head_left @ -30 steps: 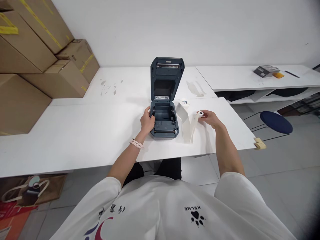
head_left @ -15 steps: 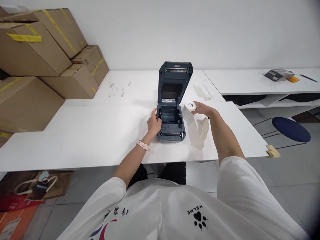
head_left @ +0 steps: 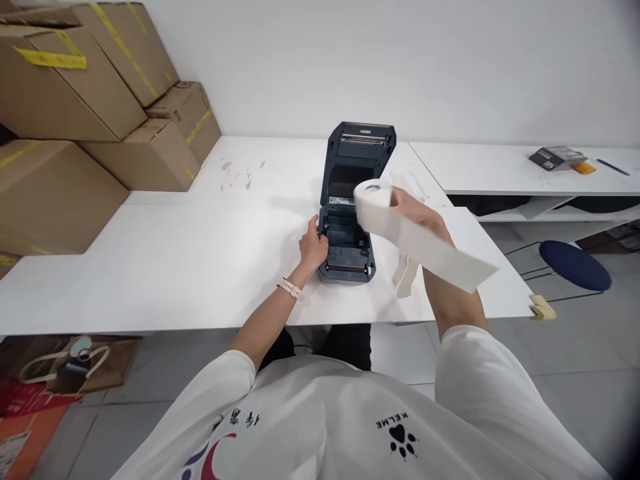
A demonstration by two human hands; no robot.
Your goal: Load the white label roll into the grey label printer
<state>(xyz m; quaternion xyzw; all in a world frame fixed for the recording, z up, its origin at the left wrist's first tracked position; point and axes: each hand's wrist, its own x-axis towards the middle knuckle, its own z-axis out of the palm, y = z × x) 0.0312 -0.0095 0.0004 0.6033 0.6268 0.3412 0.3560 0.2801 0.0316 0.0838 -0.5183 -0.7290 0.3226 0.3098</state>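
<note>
A dark blue label printer (head_left: 347, 257) sits on the white table (head_left: 200, 267) with its lid (head_left: 357, 160) tipped up and its paper bay empty. My left hand (head_left: 313, 248) rests closed on the printer's left side. My right hand (head_left: 417, 217) is raised above the printer's right edge and grips a white paper roll (head_left: 374, 200). A long loose strip of paper (head_left: 440, 253) trails from the roll toward the right. More slack paper (head_left: 406, 277) hangs down to the table by my forearm.
Cardboard boxes (head_left: 95, 120) are stacked at the back left of the table. A second white table (head_left: 500, 167) to the right carries a small dark box (head_left: 557, 158) and a pen. A blue stool (head_left: 575, 265) stands beside it. Bags (head_left: 65, 367) lie on the floor at the left.
My right hand has picked the paper roll off the table and lifted it over the printer, drawing the strip out to the right. My left hand has stayed on the printer.
</note>
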